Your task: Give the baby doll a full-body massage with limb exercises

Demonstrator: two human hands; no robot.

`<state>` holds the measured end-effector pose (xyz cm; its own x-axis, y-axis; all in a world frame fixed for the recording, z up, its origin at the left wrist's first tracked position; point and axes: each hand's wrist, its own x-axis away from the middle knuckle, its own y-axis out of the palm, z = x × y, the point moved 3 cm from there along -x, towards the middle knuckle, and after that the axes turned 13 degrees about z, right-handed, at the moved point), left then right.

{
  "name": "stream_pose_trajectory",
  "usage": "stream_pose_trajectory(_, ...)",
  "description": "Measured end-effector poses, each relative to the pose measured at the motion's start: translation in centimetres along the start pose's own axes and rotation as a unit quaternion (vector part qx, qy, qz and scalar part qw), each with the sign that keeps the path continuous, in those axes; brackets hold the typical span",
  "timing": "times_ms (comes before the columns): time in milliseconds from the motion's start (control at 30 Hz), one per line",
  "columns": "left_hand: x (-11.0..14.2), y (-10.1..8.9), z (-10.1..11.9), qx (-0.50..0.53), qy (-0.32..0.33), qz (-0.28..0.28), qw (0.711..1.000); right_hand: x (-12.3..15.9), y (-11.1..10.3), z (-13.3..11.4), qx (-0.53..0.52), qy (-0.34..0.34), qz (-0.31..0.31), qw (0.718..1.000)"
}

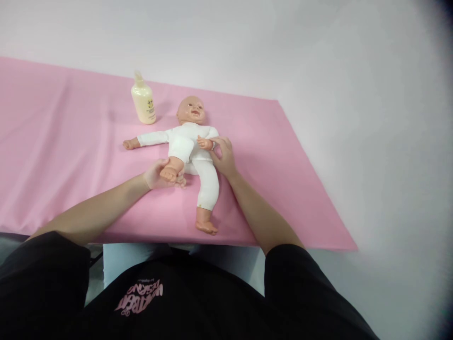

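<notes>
So on the pink table [88,132], pump bottle [144,105] stands left, then the left hand [155,175] wraps the raised leg [176,162] of the doll [193,131], which lies face-up. The right hand [225,158] lightly pinches its wrist [205,143]. I'd support that leg underneath and bend gently.

We see a pink table top [269,160] with a few soft folds [106,130], and a plain, pale background [318,61] behind it.
</notes>
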<state>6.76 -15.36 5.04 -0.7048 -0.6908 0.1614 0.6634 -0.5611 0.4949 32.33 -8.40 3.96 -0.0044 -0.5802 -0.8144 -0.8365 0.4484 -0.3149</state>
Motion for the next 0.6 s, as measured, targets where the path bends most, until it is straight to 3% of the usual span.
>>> stream_pose_trajectory(100,0.5,0.3,-0.3,-0.050,-0.063,-0.109,0.991,0.0,0.0,0.4,-0.042,0.054,0.032,0.997)
stream_pose_trajectory(200,1.4,0.5,-0.4,-0.134,-0.165,-0.206,0.955,0.1,0.1,2.2,-0.090,0.134,0.096,0.982)
stream_pose_trajectory(333,1.7,0.7,0.5,-0.241,-0.197,-0.176,0.934,0.2,0.0,5.7,-0.147,0.236,0.180,0.943)
stream_pose_trajectory(433,2.2,1.4,1.0,-0.284,-0.217,-0.192,0.914,0.5,-0.6,7.6,-0.181,0.353,0.233,0.888)
stream_pose_trajectory(533,2.3,1.7,1.2,-0.296,-0.212,-0.167,0.916,0.7,-1.0,8.2,-0.225,0.439,0.265,0.829)
stream_pose_trajectory(600,2.4,1.6,1.1,-0.303,-0.204,-0.167,0.916,0.6,-1.2,8.1,-0.246,0.461,0.267,0.810)
